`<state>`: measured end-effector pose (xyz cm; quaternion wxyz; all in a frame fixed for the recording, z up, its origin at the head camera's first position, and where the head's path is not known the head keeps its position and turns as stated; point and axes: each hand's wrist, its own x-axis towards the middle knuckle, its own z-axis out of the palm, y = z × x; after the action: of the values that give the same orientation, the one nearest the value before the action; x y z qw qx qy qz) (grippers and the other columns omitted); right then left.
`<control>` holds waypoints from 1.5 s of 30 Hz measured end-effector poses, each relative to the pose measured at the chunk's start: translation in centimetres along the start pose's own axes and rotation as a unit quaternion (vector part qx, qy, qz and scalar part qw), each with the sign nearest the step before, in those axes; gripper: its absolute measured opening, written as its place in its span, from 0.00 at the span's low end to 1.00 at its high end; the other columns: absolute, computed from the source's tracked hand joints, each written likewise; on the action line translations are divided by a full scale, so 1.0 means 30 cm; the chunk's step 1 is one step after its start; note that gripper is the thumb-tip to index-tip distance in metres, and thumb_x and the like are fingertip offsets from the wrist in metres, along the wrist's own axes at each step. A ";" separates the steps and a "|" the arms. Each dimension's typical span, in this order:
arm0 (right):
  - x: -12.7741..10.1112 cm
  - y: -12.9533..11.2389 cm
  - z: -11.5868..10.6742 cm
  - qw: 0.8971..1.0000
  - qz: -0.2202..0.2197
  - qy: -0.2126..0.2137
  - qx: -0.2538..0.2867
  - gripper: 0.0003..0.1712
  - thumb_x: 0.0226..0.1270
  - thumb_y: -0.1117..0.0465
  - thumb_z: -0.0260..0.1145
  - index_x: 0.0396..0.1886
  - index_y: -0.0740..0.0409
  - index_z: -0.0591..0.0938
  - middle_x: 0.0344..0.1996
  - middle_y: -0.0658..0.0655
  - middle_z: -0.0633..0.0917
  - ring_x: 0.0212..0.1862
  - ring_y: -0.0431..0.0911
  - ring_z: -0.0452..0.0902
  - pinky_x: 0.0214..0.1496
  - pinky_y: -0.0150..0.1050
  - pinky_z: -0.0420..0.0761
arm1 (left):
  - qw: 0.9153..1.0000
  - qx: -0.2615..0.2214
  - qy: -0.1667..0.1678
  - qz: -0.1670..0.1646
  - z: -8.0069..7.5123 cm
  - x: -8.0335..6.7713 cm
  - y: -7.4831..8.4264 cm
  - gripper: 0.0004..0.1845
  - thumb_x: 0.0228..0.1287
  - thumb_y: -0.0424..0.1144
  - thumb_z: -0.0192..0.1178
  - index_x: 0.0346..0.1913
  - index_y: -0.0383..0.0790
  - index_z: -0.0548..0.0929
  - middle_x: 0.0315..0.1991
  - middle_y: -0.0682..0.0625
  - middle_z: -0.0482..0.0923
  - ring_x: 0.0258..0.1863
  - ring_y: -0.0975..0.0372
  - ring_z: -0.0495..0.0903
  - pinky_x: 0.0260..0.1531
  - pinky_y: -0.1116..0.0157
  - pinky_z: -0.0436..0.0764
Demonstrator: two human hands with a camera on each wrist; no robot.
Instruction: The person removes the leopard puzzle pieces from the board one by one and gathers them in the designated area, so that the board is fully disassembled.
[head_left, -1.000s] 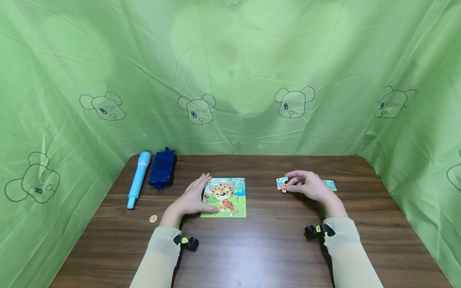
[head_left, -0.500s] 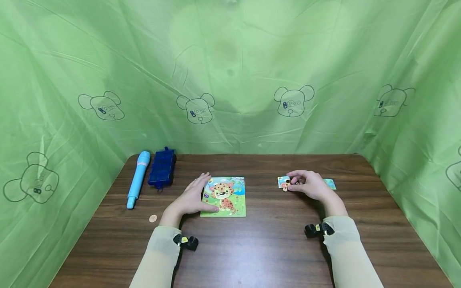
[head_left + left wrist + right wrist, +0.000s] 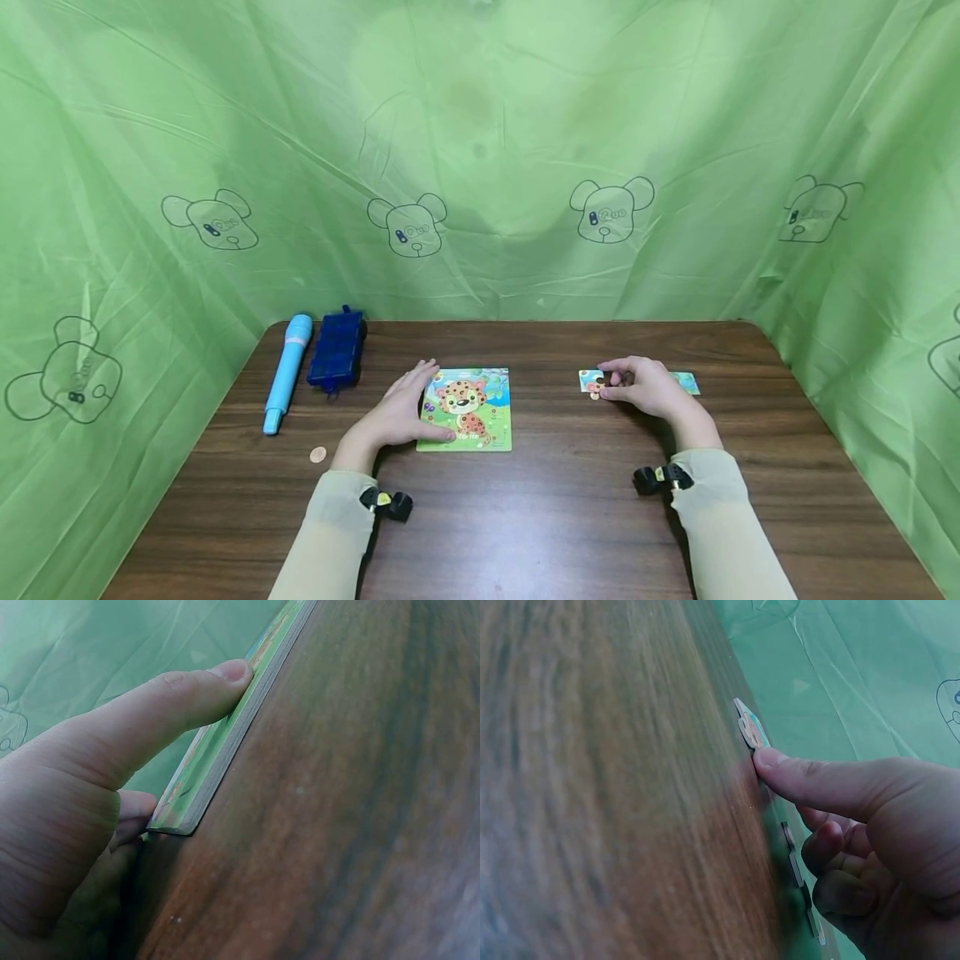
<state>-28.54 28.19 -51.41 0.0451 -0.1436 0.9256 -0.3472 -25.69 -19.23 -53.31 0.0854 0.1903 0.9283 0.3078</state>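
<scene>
Steadying the puzzle board [image 3: 467, 408] flat on the counter [image 3: 525, 517], left hand [image 3: 401, 417] lying open along its left edge, thumb [image 3: 187, 701] pressed on the rim. Pinching a loose piece [image 3: 591, 382] right of the board, right hand [image 3: 645, 387] curled over it, thumb tip [image 3: 769, 759] against its edge. Another piece [image 3: 686, 383] lying beyond the hand, farther from the board.

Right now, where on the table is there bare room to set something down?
Bare wood spans the near table between both sleeves, and the strip between the puzzle board and loose puzzle pieces. Crowded: back left, with blue microphone, blue case and coin.
</scene>
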 end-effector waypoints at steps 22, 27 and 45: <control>-0.003 -0.005 0.001 1.000 0.006 -0.006 0.013 0.34 0.65 0.61 0.84 0.68 0.65 0.84 0.35 0.52 0.86 0.33 0.43 0.78 0.38 0.37 0.76 | 1.000 0.005 -0.007 -0.001 0.002 0.001 0.000 0.73 0.47 0.72 0.82 0.89 0.40 0.56 0.90 0.45 0.50 0.89 0.48 0.43 0.83 0.37 0.49; 0.000 -0.028 0.006 1.000 -0.007 0.004 0.017 0.35 0.65 0.61 0.84 0.69 0.64 0.83 0.36 0.52 0.87 0.33 0.43 0.78 0.37 0.36 0.76 | 1.000 0.004 -0.007 -0.003 0.005 0.004 -0.003 0.73 0.47 0.72 0.82 0.89 0.41 0.56 0.90 0.46 0.49 0.89 0.50 0.42 0.84 0.38 0.48; 0.027 -0.353 0.173 0.978 0.067 0.085 0.180 0.32 0.68 0.57 0.80 0.69 0.58 0.83 0.53 0.63 0.88 0.48 0.52 0.83 0.47 0.42 0.82 | 1.000 0.004 0.000 0.000 -0.003 0.003 0.003 0.73 0.47 0.71 0.83 0.88 0.39 0.57 0.89 0.44 0.52 0.89 0.47 0.45 0.83 0.35 0.50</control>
<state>-25.89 17.10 -48.37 0.0150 -0.0406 0.8560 -0.5152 -25.77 -19.18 -53.19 0.0842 0.1910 0.9296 0.3039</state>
